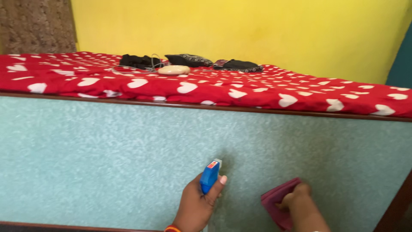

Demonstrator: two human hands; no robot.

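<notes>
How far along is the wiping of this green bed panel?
Done: no wet patch or wiped streak shows on the panel. In hand: left hand aims a blue sprayer at it; right hand presses a maroon cloth against it. Left: seemingly the whole panel.

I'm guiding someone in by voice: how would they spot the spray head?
Start at the wide pale-green textured panel below the red heart-print bedcover. Low at its middle, the left hand grips a blue plastic spray head. Unlike the maroon cloth beside it, it's hard and white-tipped.

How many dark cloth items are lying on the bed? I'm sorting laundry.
3, in a row on the red bedspread near the yellow wall: left black bundle, middle patterned piece, right piece. More may be hidden behind them.
</notes>
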